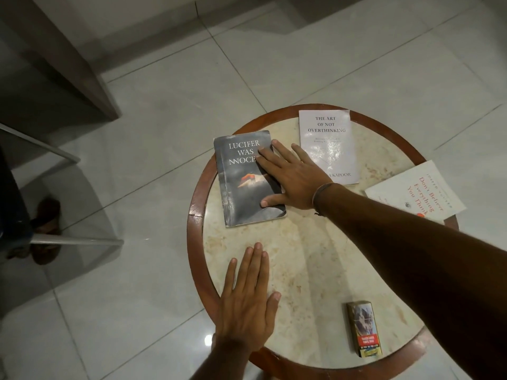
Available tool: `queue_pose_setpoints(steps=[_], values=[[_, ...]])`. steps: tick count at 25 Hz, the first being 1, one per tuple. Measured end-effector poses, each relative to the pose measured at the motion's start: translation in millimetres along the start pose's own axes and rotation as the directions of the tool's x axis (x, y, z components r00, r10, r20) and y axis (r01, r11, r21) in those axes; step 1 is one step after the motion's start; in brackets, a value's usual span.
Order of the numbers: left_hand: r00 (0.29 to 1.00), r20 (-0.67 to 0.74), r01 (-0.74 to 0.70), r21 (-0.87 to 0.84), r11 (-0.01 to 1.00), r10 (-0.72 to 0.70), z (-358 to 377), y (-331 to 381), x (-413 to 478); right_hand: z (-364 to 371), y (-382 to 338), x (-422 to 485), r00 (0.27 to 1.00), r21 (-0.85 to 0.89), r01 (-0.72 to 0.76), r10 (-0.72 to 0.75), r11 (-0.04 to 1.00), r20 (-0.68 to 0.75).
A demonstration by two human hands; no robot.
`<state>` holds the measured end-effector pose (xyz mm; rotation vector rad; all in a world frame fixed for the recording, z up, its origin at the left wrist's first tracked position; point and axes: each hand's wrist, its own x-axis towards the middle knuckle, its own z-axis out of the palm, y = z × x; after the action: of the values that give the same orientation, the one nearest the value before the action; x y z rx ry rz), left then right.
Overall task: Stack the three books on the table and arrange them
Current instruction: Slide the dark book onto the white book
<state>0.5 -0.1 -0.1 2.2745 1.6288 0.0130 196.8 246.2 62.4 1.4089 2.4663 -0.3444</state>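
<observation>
Three books lie apart on a round marble-topped table (307, 242) with a wooden rim. A dark grey book (241, 193) lies at the left. A pale lilac book (326, 133) lies at the far side. A white book with red lettering (417, 193) lies at the right and overhangs the rim. My right hand (288, 176) lies flat on the right edge of the grey book, fingers spread, thumb on the cover. My left hand (247, 303) rests flat on the table's near left rim, holding nothing.
A small cigarette pack (363, 329) lies near the front right of the table. Glossy white floor tiles surround it. A metal chair frame (68, 237) and a brown sandal (46, 215) are at the left, and a dark cabinet base (55, 64) stands at the far left.
</observation>
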Motion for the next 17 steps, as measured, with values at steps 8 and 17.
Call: queue_pose_setpoints(steps=[8,17], values=[[0.999,-0.032,-0.017,-0.033,0.999,0.016,2.7,-1.0,-1.5,-17.7,26.5,-21.3,0.408,0.35,-0.858,0.913,0.377,0.016],[0.999,-0.041,-0.021,-0.038,0.999,0.02,0.4,-0.2,-1.2,-31.5,69.2,-22.3,0.455,0.698,-0.716,0.746,-0.017,0.485]])
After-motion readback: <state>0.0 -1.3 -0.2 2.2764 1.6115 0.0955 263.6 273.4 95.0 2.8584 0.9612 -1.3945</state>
